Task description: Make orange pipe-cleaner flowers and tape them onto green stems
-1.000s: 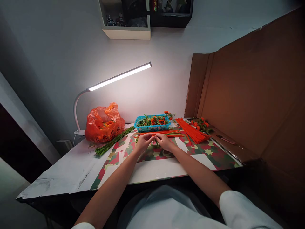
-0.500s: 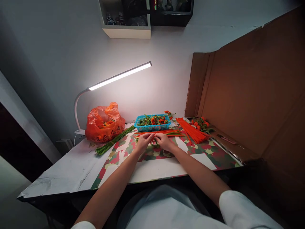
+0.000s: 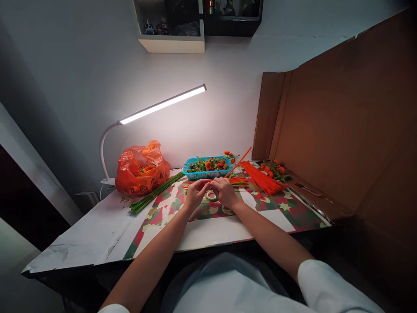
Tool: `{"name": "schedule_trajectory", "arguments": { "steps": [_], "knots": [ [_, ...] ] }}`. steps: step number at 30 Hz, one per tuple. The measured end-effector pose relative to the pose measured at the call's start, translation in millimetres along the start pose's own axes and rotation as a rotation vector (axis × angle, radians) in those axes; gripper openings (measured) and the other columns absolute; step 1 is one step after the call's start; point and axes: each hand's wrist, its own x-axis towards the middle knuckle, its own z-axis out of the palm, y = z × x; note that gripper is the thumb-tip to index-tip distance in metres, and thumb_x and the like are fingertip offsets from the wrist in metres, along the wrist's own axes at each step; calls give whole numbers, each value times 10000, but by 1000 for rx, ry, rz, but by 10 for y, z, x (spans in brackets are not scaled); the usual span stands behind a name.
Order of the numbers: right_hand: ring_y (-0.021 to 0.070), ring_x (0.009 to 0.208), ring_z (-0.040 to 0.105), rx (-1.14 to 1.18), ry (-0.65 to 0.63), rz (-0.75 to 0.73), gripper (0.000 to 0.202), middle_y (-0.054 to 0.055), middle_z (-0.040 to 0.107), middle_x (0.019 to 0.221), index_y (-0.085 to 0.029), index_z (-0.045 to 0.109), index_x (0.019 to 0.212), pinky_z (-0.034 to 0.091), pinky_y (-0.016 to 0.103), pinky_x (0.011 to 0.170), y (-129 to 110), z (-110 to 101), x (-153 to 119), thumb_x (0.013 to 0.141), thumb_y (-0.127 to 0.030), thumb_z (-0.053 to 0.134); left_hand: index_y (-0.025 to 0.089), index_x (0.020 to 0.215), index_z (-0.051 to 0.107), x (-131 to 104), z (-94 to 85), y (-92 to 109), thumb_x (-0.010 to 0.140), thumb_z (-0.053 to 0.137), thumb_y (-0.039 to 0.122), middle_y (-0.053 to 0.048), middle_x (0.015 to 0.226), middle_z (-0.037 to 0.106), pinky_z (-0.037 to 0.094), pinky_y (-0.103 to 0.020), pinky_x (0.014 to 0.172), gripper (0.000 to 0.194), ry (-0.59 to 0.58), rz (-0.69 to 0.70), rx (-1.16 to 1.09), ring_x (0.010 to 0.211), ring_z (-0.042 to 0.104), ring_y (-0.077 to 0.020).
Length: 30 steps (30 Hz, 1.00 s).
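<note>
An orange pipe cleaner point(image 3: 239, 161) slants up to the right from my fingers, in front of the blue basket. My right hand point(image 3: 224, 191) is closed on it in a pinch. The fingertips of my left hand point(image 3: 196, 193) are pinched too and meet the right ones at its lower end. Just under the fingertips is a roll of green tape point(image 3: 211, 196). Behind my hands lie more orange and green pipe cleaners point(image 3: 240, 182), partly hidden. What exactly sits between the fingertips is too small to make out.
A blue basket point(image 3: 208, 174) holds orange flowers with green stems. At left are an orange plastic bag point(image 3: 140, 169), a bundle of green pipe cleaners point(image 3: 156, 193) and a lamp point(image 3: 103, 152). Orange pipe cleaners point(image 3: 265, 180) and flowers point(image 3: 273, 168) lie at right, beside a cardboard wall point(image 3: 342, 117).
A long orange pipe cleaner now sticks up from my right hand, tilted to the right. My hands have turned slightly, and the tape roll beneath them shows more plainly.
</note>
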Motion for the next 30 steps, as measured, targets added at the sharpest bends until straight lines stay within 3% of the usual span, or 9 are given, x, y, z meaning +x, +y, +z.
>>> {"name": "schedule_trajectory", "arguments": {
  "steps": [6,11,16,19,22,25,30],
  "knots": [
    [183,752,445,40,-12,30,303,58,593,797,-190,591,801,241,309,672,55,73,2,976,-270,358,193,909,691,0,-15,-5,802,601,458,-44,843,725,541,-292,668,300,-12,9,48,739,664,-182],
    [163,733,471,248,-11,127,223,30,581,763,-191,560,751,285,278,670,72,118,-6,922,-241,428,179,914,696,-1,-8,-13,797,588,487,-51,845,723,540,-295,668,347,-17,-23,70,737,660,-186],
    [137,636,453,563,31,218,227,-2,518,680,-193,516,702,327,252,609,107,94,28,885,-290,423,181,1103,668,31,-36,-111,861,473,500,-79,1032,714,550,-340,759,445,-54,-84,81,900,668,-226],
    [134,629,436,696,97,298,262,-6,484,675,-193,512,710,345,255,604,172,42,68,877,-375,425,204,1118,671,54,-90,-213,891,442,400,-80,1098,695,513,-385,875,377,-52,-40,306,1000,642,-242],
    [131,598,393,802,126,367,315,-11,449,656,-197,533,748,330,257,574,243,-19,96,867,-468,426,211,1077,692,60,-133,-302,828,549,295,-92,1185,654,437,-434,987,299,-181,77,547,1105,582,-264],
    [130,590,367,845,152,418,380,-12,422,643,-199,545,750,315,261,565,292,-56,108,848,-550,438,216,999,716,59,-144,-350,837,535,268,-91,1190,648,428,-441,987,249,-314,125,651,1115,565,-263],
    [137,604,369,843,174,437,423,-9,412,647,-199,555,748,316,268,576,325,-47,111,828,-599,444,198,962,716,76,-142,-360,893,423,255,-72,1066,701,446,-413,944,305,-379,154,706,1033,584,-244]
  ]
}}
